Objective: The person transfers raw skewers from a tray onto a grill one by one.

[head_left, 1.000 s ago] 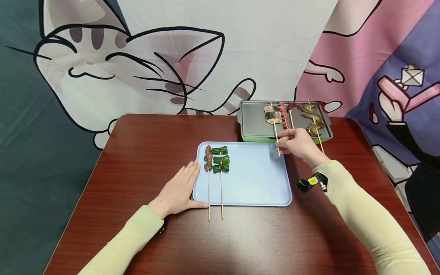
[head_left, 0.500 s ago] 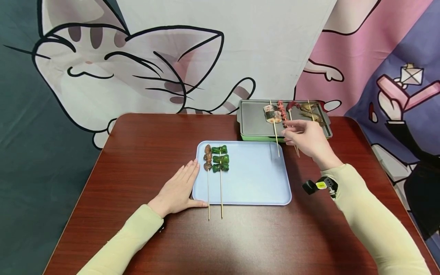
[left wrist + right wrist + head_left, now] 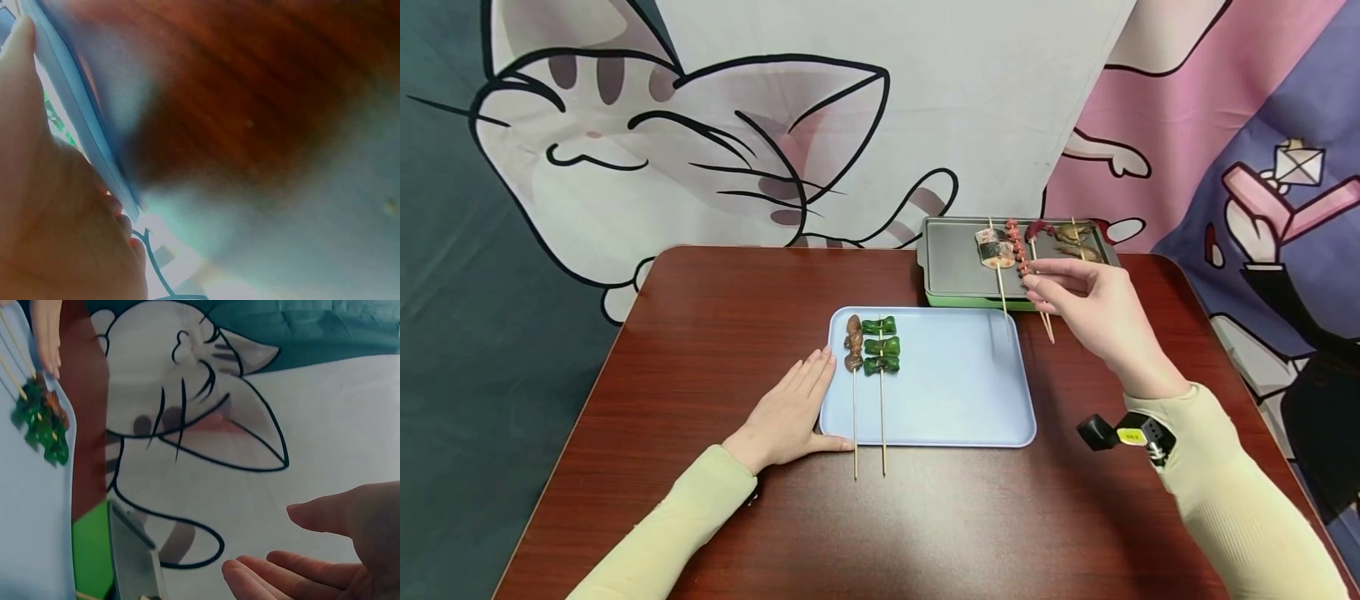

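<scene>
Left hand point(image 3: 786, 417) was flat out against the left edge of the blue tray point(image 3: 955, 383), fingers straight, thumb down at the bottom corner right by the stick of a brown skewer point(image 3: 853, 343). That one lay on the tray next to a green pepper-looking skewer point(image 3: 881, 346), both sticks poking past the near edge. Right hand point(image 3: 1097, 312) was over at the near side of the gray-and-green grill point(image 3: 951, 258), thumb and fingers kinda wide with a gap between them, right at the red beaded skewer point(image 3: 1015, 237) and the dark red skewer point(image 3: 1039, 228). Also on the grill: a chunky fish-looking skewer point(image 3: 995, 250) to the left and a brownish skewer point(image 3: 1075, 233), partly behind the hand. All on a reddish-brown desk point(image 3: 737, 292), cat-print cloth point(image 3: 970, 100) behind.
</scene>
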{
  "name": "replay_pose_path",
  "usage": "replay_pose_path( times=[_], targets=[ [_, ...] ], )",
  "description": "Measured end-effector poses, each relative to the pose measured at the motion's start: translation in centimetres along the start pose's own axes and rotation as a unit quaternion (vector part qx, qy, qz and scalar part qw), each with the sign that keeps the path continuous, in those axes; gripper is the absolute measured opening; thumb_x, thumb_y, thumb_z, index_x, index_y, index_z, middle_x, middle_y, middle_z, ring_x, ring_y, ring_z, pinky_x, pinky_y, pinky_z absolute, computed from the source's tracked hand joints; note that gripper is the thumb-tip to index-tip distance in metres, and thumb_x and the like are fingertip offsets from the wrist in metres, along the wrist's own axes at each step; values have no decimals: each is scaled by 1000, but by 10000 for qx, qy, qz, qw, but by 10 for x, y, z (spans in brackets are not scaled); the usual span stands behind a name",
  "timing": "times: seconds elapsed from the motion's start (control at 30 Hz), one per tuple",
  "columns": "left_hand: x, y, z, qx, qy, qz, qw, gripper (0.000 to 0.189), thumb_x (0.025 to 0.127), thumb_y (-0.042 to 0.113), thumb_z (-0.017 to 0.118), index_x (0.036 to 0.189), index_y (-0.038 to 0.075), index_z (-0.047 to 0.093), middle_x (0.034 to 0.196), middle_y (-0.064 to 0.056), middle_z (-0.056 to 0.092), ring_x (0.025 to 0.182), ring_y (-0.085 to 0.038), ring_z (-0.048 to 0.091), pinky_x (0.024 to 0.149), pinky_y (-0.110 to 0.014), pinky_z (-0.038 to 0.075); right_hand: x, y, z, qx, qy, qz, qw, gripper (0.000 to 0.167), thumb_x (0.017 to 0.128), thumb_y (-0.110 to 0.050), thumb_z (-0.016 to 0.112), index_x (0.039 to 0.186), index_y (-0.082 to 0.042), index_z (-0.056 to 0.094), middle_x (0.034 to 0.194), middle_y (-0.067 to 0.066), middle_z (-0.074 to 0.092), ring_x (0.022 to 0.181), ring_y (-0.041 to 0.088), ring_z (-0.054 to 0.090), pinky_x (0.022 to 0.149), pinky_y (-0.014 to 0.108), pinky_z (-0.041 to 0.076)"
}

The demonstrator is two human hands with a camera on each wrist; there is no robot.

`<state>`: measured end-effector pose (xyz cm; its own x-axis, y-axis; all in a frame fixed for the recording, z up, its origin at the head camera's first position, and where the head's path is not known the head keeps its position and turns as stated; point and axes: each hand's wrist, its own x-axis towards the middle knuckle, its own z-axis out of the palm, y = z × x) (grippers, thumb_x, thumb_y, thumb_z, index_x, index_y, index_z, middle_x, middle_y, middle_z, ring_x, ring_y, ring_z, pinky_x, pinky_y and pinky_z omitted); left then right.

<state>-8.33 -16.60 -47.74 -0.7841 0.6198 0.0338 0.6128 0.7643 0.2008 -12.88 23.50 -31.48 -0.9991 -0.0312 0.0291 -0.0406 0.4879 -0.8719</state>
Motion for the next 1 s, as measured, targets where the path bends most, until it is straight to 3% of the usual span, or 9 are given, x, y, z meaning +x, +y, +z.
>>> replay_pose_path(
  times=[0.2,0.5,0.83,1.0],
  targets=[
    [0,0,-1,64,-89,-32,9999,122,82,81,60,155,-11,27,164,-26,19,151,-37,19,121,-47,20,-14,-6,9,-224,-150,-13,9996,41,97,-35,71,129,-9,71,109,10,75,85,8,73,69,21,57],
    [0,2,-4,89,-184,-77,9998,122,82,82,59,156,-10,26,164,-25,18,152,-36,18,122,-46,19,-28,-7,32,-503,-564,-359,9965,40,98,-38,70,127,-11,72,112,1,74,99,13,71,79,19,55],
    [0,1,-1,31,-110,-57,9999,122,83,81,58,156,-11,26,164,-26,18,152,-36,18,122,-47,19,-34,9,77,-118,-1289,-114,9915,41,97,-35,73,127,-8,71,111,3,75,103,17,71,88,40,56],
    [-1,1,-2,43,-53,-42,10000,122,81,80,61,155,-11,27,164,-26,19,151,-37,19,122,-47,20,-35,20,101,48,-1547,2,9879,41,96,-32,73,127,-5,71,111,6,75,102,19,71,89,42,56]
  ],
)
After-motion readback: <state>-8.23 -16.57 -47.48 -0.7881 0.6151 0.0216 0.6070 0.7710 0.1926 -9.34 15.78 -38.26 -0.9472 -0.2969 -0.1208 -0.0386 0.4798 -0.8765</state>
